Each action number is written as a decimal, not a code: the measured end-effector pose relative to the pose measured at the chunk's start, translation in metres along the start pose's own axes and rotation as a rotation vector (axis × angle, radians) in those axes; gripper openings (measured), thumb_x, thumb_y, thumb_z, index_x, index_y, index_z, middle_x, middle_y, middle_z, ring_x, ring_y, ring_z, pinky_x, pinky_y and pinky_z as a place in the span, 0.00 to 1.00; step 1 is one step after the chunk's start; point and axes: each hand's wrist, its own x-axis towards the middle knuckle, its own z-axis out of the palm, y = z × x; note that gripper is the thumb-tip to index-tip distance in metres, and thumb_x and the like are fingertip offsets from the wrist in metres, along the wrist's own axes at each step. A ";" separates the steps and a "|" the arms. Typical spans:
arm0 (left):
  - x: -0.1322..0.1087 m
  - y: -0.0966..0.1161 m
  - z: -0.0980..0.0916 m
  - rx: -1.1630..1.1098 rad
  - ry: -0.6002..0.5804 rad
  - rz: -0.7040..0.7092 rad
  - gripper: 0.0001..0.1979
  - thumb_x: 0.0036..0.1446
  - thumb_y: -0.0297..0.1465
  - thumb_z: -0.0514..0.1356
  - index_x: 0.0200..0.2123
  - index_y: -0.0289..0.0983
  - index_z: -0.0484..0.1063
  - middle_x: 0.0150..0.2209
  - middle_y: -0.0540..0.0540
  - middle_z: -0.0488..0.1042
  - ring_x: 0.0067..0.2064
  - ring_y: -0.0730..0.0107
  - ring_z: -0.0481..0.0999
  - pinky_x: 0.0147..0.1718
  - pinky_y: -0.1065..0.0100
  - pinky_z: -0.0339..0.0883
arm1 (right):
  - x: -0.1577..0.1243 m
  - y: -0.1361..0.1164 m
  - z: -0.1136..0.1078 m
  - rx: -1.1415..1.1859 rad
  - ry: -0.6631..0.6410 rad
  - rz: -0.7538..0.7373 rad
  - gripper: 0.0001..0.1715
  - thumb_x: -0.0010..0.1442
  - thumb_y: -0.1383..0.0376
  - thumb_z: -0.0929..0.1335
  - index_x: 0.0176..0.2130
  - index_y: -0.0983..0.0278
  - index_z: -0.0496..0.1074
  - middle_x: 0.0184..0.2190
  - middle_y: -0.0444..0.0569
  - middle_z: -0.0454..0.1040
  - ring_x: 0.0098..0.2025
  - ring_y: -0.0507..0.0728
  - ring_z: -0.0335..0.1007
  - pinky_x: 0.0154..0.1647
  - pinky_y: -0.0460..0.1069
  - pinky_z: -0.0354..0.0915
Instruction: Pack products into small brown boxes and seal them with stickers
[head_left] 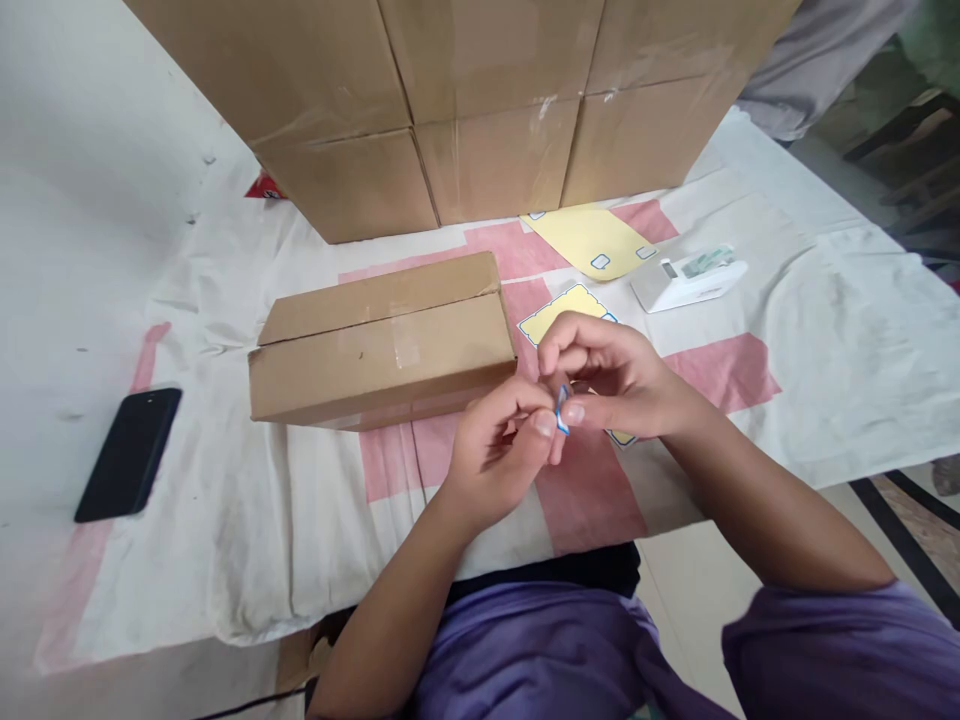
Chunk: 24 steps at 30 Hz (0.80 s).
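Grip of left hand (501, 445) and right hand (611, 372) pinches a small, bent, blue-edged white slip (561, 412).

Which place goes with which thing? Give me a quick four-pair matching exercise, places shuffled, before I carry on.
Things:
1. black smartphone
2. long cardboard box
3. small blue-edged piece
4. larger yellow sheet

Places:
A. between the black smartphone and the hands
B. at the base of the stacked cartons
C. held between left hand and right hand
D. near the picture's left edge

Pairs: 1-D, 2-A, 3-C, 4-B
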 end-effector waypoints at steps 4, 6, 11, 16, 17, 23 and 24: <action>-0.001 -0.005 -0.004 0.117 0.076 0.067 0.11 0.68 0.34 0.57 0.31 0.39 0.66 0.22 0.55 0.64 0.21 0.80 0.58 0.20 0.73 0.51 | 0.000 0.004 0.005 -0.243 0.197 -0.211 0.15 0.60 0.63 0.74 0.35 0.60 0.64 0.23 0.37 0.58 0.22 0.47 0.51 0.22 0.45 0.50; -0.002 -0.007 -0.006 0.167 0.103 0.089 0.10 0.68 0.32 0.57 0.31 0.39 0.66 0.22 0.56 0.62 0.21 0.80 0.57 0.20 0.72 0.50 | 0.000 0.005 0.006 -0.402 0.206 -0.313 0.12 0.62 0.64 0.72 0.33 0.60 0.65 0.22 0.37 0.55 0.22 0.48 0.50 0.23 0.46 0.51; -0.001 -0.005 -0.007 0.280 0.127 0.189 0.09 0.67 0.30 0.57 0.31 0.39 0.65 0.24 0.55 0.64 0.23 0.79 0.59 0.23 0.72 0.53 | -0.002 0.006 0.009 -0.615 0.139 -0.407 0.03 0.65 0.64 0.68 0.37 0.59 0.68 0.22 0.38 0.58 0.22 0.49 0.53 0.26 0.47 0.55; 0.000 -0.004 -0.008 0.350 0.130 0.238 0.09 0.67 0.29 0.56 0.31 0.39 0.65 0.25 0.54 0.66 0.24 0.79 0.60 0.23 0.72 0.55 | -0.003 0.007 0.009 -0.685 0.110 -0.438 0.03 0.66 0.63 0.67 0.38 0.59 0.67 0.24 0.38 0.62 0.23 0.49 0.57 0.26 0.47 0.56; 0.000 -0.003 -0.008 0.359 0.126 0.242 0.09 0.67 0.29 0.56 0.31 0.39 0.65 0.25 0.54 0.66 0.24 0.78 0.60 0.23 0.72 0.55 | -0.003 0.007 0.009 -0.698 0.105 -0.441 0.03 0.66 0.63 0.67 0.39 0.59 0.67 0.24 0.38 0.63 0.23 0.49 0.57 0.27 0.47 0.56; 0.002 0.006 -0.019 0.404 0.009 0.164 0.09 0.68 0.29 0.55 0.32 0.39 0.66 0.25 0.54 0.67 0.24 0.79 0.61 0.23 0.73 0.56 | -0.004 0.008 0.010 -0.735 0.117 -0.452 0.04 0.65 0.65 0.68 0.37 0.59 0.67 0.22 0.38 0.61 0.22 0.49 0.56 0.25 0.47 0.53; 0.002 0.009 -0.021 0.414 -0.020 0.147 0.09 0.68 0.28 0.55 0.32 0.39 0.66 0.25 0.54 0.67 0.24 0.80 0.61 0.23 0.74 0.56 | -0.004 0.008 0.010 -0.740 0.118 -0.453 0.03 0.65 0.66 0.68 0.37 0.59 0.67 0.22 0.38 0.62 0.22 0.49 0.56 0.25 0.47 0.53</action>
